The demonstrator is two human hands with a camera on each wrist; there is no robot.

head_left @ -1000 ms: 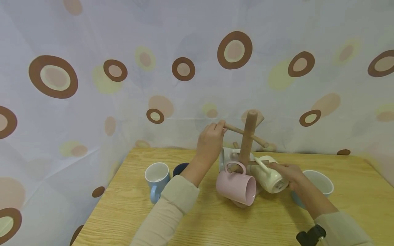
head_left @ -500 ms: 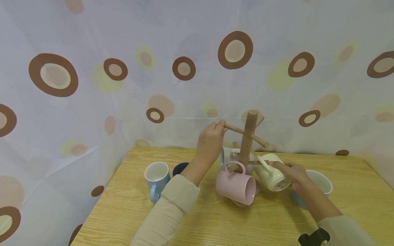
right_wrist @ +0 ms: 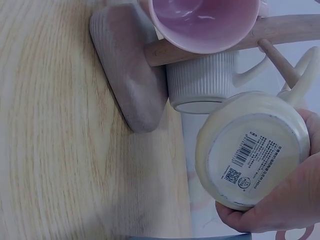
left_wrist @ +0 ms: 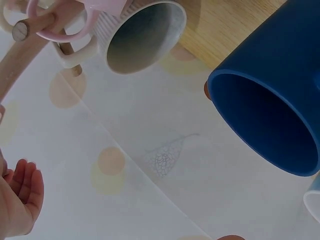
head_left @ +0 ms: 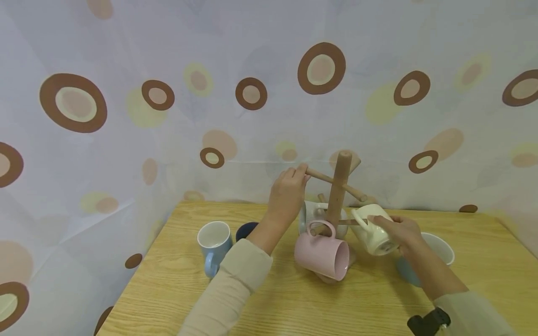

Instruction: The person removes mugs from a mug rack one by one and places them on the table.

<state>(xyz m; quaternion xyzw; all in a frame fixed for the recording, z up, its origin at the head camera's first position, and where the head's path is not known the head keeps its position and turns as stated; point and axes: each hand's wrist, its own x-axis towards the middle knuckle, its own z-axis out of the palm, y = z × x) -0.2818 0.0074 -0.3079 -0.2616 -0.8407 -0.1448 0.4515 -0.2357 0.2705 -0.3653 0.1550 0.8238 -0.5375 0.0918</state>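
Observation:
A wooden mug tree stands tilted on the table. My left hand pinches the tip of its upper left peg; in the left wrist view the other fingers curl loosely. My right hand grips a cream mug by its body, its base facing me. The mug's handle is at the tip of the lower right peg; whether the peg passes through it I cannot tell. A pink mug hangs by its handle on the front peg. Behind the post hangs a white ribbed mug.
A light blue mug stands on the table at left, with a dark blue mug beside it, partly behind my left arm. Another blue mug with a white inside stands at right behind my right forearm. A patterned curtain hangs behind.
My right hand has moved the cream mug slightly up and to the right, away from the post. The left hand and the mug tree have stayed put.

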